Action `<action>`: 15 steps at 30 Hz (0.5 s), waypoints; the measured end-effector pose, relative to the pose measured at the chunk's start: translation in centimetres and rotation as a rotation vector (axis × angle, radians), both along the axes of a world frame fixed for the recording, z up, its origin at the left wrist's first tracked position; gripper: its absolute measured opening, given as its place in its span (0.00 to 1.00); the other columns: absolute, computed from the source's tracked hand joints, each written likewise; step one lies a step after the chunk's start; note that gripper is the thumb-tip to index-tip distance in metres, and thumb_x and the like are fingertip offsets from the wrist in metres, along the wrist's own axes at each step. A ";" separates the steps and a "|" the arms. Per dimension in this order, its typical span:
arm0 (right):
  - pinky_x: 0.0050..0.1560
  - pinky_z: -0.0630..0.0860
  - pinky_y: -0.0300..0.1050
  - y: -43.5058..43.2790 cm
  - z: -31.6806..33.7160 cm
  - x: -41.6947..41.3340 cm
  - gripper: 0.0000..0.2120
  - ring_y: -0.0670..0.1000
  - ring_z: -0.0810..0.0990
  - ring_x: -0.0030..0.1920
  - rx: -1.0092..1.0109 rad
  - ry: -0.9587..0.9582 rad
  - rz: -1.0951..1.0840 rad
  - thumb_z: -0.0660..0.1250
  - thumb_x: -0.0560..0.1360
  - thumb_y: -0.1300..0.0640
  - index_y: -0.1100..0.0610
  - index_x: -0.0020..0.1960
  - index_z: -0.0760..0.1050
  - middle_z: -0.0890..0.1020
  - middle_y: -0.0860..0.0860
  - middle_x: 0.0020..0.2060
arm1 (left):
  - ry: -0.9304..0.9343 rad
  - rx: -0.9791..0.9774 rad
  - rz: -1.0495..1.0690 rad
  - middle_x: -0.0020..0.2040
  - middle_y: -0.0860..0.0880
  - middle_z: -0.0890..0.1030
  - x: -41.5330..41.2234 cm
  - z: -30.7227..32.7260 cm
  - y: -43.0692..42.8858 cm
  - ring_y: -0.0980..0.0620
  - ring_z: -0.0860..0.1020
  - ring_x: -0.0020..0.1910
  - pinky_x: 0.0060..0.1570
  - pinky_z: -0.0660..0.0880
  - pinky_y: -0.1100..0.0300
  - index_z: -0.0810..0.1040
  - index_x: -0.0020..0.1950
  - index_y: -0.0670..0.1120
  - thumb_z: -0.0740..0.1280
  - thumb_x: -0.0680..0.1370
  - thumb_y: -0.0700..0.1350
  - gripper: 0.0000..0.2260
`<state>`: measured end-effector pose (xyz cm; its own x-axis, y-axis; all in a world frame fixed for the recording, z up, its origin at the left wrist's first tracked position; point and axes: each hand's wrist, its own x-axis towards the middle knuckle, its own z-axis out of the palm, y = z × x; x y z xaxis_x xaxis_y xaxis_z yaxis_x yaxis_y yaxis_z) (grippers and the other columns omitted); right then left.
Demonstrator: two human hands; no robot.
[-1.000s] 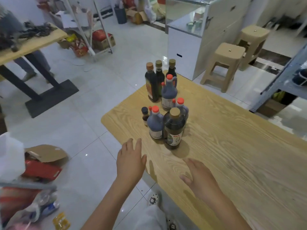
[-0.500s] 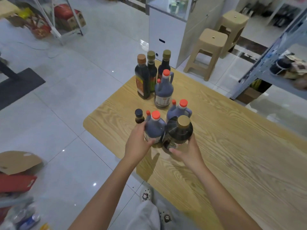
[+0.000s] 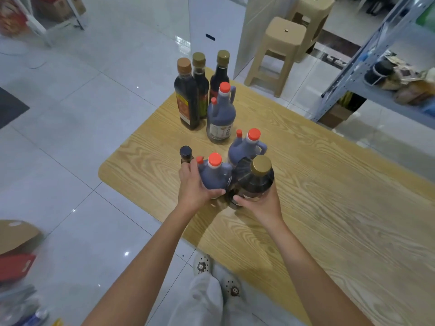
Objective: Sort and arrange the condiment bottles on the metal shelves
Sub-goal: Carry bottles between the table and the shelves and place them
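On that wood-grain surface (image 3: 329,208), what's everyone seeing, biggest first? Any labels readable? (poster 1)

Off to the right there's a grey metal shelf (image 3: 376,95), cut off by the frame, and the stuff on it is too blurry to name. Two tan stools (image 3: 286,31) stand past the far end. As for bottles, the fat dark bottle with a gold cap (image 3: 255,182) is near the corner, with the right hand (image 3: 261,205) wrapped round its lower half. Touching it on the left is a blue-purple jug with an orange cap (image 3: 215,177), and the left hand (image 3: 191,189) grips its body. (poster 2)

And the writing? (poster 1)

Nope lol. Just behind those two is the second jug (image 3: 244,149), label hidden. Farther back, the third jug (image 3: 220,118) has a pale label, but the print's too small to read. Three tall dark bottles (image 3: 187,97) are bunched behind it, and the front one has an orange-red label, unreadable too. Smallest is a little dark-capped bottle (image 3: 186,155) just past the left fingers (image 3: 188,170), mostly hidden by them. Can't tell if the gripped pair is lifted or resting. (poster 2)
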<state>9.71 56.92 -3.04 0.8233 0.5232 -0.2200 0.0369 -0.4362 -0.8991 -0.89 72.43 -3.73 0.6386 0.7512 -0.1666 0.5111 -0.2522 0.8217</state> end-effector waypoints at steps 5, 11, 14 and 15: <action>0.58 0.72 0.45 -0.9 -0.6 -0.3 0.41 0.50 0.73 0.61 -0.031 -0.015 -0.073 0.80 0.51 0.47 0.37 0.53 0.55 0.71 0.52 0.60 | -0.135 -0.087 -0.071 0.60 0.47 0.64 -1.4 -1.9 -0.6 0.48 0.69 0.60 0.54 0.74 0.58 0.64 0.64 0.50 0.82 0.57 0.45 0.41; 0.54 0.72 0.36 -2.4 -1.4 2.6 0.46 0.48 0.73 0.61 -0.070 0.060 0.166 0.81 0.50 0.49 0.50 0.64 0.64 0.73 0.50 0.60 | -0.198 -0.294 -0.113 0.62 0.52 0.70 -0.9 -2.4 -1.4 0.58 0.74 0.58 0.49 0.75 0.67 0.61 0.62 0.60 0.81 0.59 0.37 0.43; 0.60 0.75 0.52 -1.9 -1.7 3.7 0.49 0.51 0.77 0.60 -0.081 0.075 0.200 0.82 0.46 0.43 0.56 0.63 0.71 0.78 0.54 0.58 | -0.178 -0.215 -0.102 0.59 0.52 0.74 -0.8 -2.6 -0.7 0.54 0.75 0.58 0.52 0.76 0.58 0.68 0.61 0.54 0.83 0.53 0.47 0.41; 0.61 0.75 0.54 -1.8 -1.7 3.9 0.49 0.50 0.78 0.60 -0.078 0.089 0.216 0.82 0.46 0.44 0.58 0.63 0.71 0.79 0.54 0.58 | -0.170 -0.195 -0.102 0.58 0.50 0.74 -0.7 -2.7 -0.6 0.53 0.75 0.57 0.53 0.76 0.57 0.68 0.61 0.51 0.83 0.52 0.49 0.41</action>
